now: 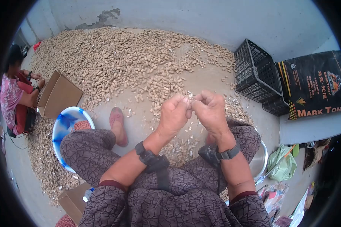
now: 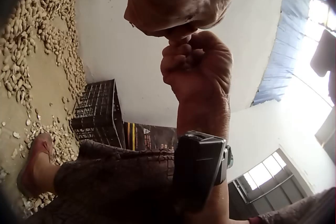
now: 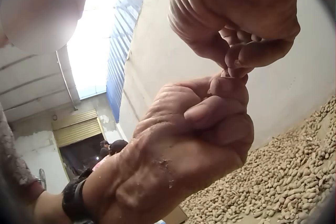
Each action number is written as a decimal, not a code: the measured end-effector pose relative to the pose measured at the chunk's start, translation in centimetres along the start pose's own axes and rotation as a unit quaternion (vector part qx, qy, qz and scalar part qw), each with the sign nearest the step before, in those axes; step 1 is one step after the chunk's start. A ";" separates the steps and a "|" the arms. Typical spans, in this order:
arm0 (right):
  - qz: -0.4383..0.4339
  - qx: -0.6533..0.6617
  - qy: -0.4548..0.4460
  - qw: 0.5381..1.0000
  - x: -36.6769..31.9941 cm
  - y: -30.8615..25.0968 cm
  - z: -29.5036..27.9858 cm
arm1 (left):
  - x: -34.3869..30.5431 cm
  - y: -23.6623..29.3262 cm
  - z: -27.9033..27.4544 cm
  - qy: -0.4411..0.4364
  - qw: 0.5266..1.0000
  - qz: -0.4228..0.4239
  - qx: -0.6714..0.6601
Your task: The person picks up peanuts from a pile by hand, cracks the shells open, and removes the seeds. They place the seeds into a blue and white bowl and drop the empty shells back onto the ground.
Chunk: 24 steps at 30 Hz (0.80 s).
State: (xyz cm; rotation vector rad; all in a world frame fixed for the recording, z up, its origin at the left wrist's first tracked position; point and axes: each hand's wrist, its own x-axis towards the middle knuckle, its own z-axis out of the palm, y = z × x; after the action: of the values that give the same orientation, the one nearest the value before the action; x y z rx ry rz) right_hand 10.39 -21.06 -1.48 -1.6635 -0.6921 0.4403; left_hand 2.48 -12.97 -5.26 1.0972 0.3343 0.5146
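In the head view my left hand (image 1: 173,115) and right hand (image 1: 210,113) meet above the floor between the knees, fingertips together. Both pinch a peanut (image 1: 190,96), of which only a pale bit of shell shows; the fingers hide the rest. From the right wrist view, the left hand (image 3: 184,145) has its fingers curled, thumb and forefinger against the tips of the right hand (image 3: 241,19). Broken shells (image 1: 180,149) litter the floor below. Beside the left knee stands a blue and white basin (image 1: 56,138) holding shelled red peanuts (image 1: 82,125).
A wide heap of unshelled peanuts (image 1: 117,56) spreads along the wall. Black crates (image 1: 255,73) and a printed black sack (image 1: 314,83) stand at right. A metal basin (image 1: 258,160) is by the right knee. Another person (image 1: 17,90) sits at left near a cardboard box (image 1: 60,94).
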 end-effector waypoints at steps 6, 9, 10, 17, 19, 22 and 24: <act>-0.070 -0.080 0.024 0.994 -0.4 -0.9 0.4 | -0.2 0.7 -0.3 -0.021 0.984 -0.102 -0.143; -0.041 0.008 0.021 0.999 -0.7 -0.8 1.0 | -0.1 0.1 -0.2 -0.034 0.967 -0.117 -0.223; -0.059 -0.008 0.031 0.998 -0.7 -0.6 1.2 | -0.1 0.0 -0.1 -0.031 0.959 -0.120 -0.256; -0.256 -0.145 0.062 0.954 -1.1 0.4 1.2 | -0.2 0.4 -0.1 -0.048 0.954 -0.139 -0.260; -0.236 -0.091 0.045 0.966 -1.7 -1.2 1.1 | -0.2 0.6 -0.2 -0.049 0.929 -0.158 -0.331; -0.212 -0.036 -0.040 0.976 -1.9 -1.4 0.3 | 0.7 0.5 -1.4 -0.059 0.926 -0.155 -0.340; -0.132 -0.022 -0.152 0.979 -1.7 -1.5 -0.6 | 0.7 0.9 -1.6 -0.059 0.932 -0.136 -0.330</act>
State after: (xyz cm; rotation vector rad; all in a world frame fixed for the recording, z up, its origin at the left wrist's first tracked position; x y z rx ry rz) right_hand 9.15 -22.48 -0.09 -1.5309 -1.1416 0.4953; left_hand 2.00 -11.04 -5.12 0.4137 0.1793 0.2753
